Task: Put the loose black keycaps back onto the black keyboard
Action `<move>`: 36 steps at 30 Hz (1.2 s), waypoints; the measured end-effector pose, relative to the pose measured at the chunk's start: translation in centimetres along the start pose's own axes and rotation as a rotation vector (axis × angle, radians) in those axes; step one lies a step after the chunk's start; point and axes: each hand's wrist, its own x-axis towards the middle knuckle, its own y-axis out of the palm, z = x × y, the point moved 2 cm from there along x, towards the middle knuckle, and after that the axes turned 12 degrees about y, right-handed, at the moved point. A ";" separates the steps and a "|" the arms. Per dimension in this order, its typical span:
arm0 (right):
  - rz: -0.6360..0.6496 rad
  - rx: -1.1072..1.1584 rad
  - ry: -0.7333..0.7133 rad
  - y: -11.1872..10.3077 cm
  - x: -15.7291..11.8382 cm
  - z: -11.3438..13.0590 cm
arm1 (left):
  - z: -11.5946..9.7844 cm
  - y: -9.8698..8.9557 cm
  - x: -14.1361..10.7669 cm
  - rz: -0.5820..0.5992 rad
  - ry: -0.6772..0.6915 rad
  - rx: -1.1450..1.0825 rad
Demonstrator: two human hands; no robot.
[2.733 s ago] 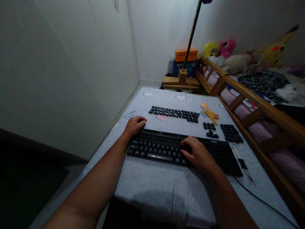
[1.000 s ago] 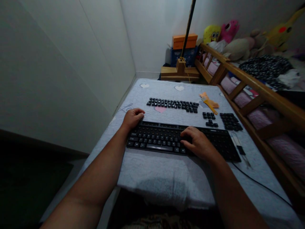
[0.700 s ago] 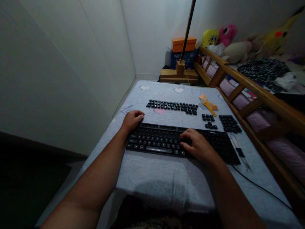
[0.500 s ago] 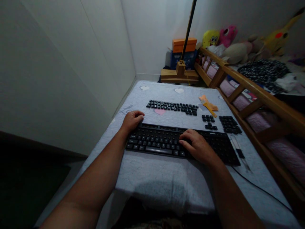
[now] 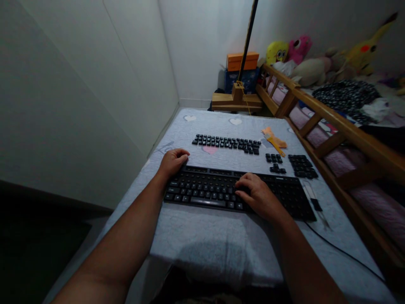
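A black keyboard (image 5: 205,192) lies across the cloth-covered table, with keycaps on its lower left rows and bare places on its upper and right parts. My left hand (image 5: 174,161) rests at its upper left corner, fingers curled together; whatever they grip is hidden. Over the keyboard's middle, near the right end of the fitted letter keys, my right hand (image 5: 253,191) has thumb and forefinger bent towards each other, and anything between them is too small to make out. Loose keycaps (image 5: 226,142) lie in rows behind the keyboard. More small keycaps (image 5: 274,158) and a block of keycaps (image 5: 302,166) sit further right.
A yellow-handled brush (image 5: 276,145) lies on an orange cloth (image 5: 280,141) at the back right. Right of the keyboard is a wire tool (image 5: 315,204), near the black cable (image 5: 341,249). A wooden bed rail (image 5: 344,126) borders the table's right side.
The view has shifted slightly, so everything appears a little further left and lower. Both hands keep nearly the same places on the keyboard.
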 end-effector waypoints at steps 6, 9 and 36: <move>0.012 0.073 0.001 -0.1 -0.1 0.0 | 0.0 0.1 0.0 -0.005 0.000 -0.019; 0.016 0.105 0.032 -0.5 -0.2 -0.1 | -0.3 0.1 -0.2 0.001 -0.015 -0.022; -0.013 -0.158 -0.003 0.6 0.2 0.1 | -0.7 -0.1 -0.4 -0.014 -0.058 -0.035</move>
